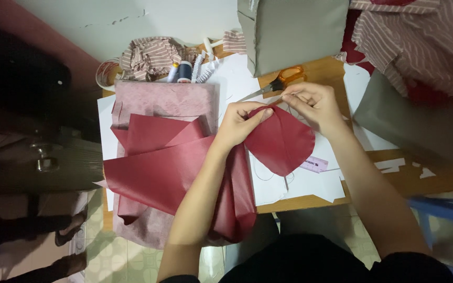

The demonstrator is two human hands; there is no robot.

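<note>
L fingers (pixel 262 112) pinched together on top edge of the red piece (pixel 281 141), a rounded, petal-shaped cut of smooth, faintly shiny cloth; left hand (pixel 239 124) curled, thumb side on the cloth. R fingers (pixel 289 97) also closed in a fine pinch right at the same top edge, just beside the L fingertips; can't tell if a needle or thread sits betw. them. Right hand (pixel 313 105) arched over the piece's upper corner. Piece hangs from both pinches above white paper (pixel 310 183) on the wood table (pixel 321 68), near table centre. A thin thread (pixel 260 170) loops on the paper under it. Just behind the hands: scissors (pixel 276 83) w/ orange handles, blades pointing left. Left of the forearm: big sheets of the same red cloth (pixel 163 167), folded in sharp triangular pleats, draped over a pink mottled fabric (pixel 169 99). Farther back: thread spools (pixel 179 72), one blue-topped, one dark, beside crumpled striped fabric (pixel 148 55). Grey padded block (pixel 294 31) stands behind the scissors; more striped cloth (pixel 420 42) at far right.
</note>
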